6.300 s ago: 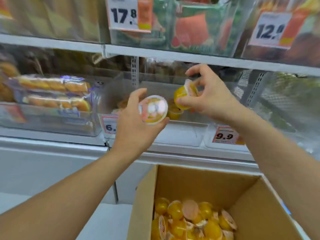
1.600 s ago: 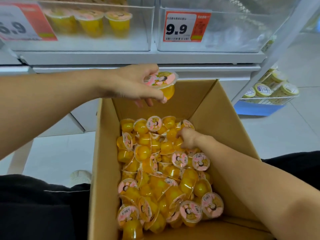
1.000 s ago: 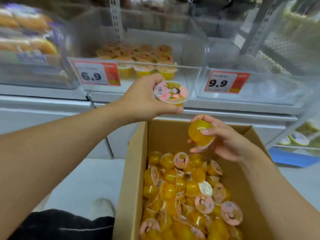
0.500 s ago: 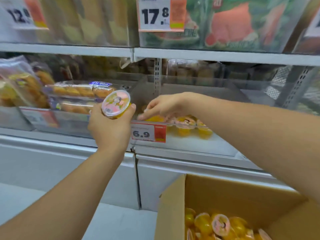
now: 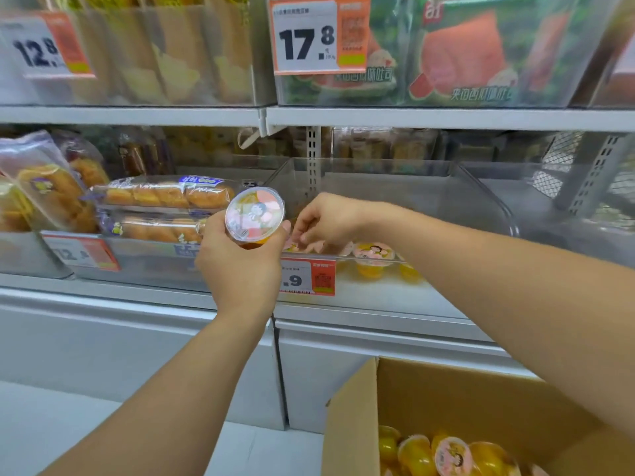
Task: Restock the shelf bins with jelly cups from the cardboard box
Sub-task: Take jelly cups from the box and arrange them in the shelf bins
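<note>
Whereas a second ago the right hand (image 5: 323, 219) was lifting a cup out of the cardboard box (image 5: 357, 413), it now reaches into the clear shelf bin (image 5: 481, 197), fingers curled down among the jelly cups in the bin (image 5: 372, 254) (whether it has let go of its cup I cannot tell). The left hand (image 5: 240, 266) grips its own jelly cup (image 5: 255, 214) just outside the bin's front, likely next in. The box holds plenty more.
</note>
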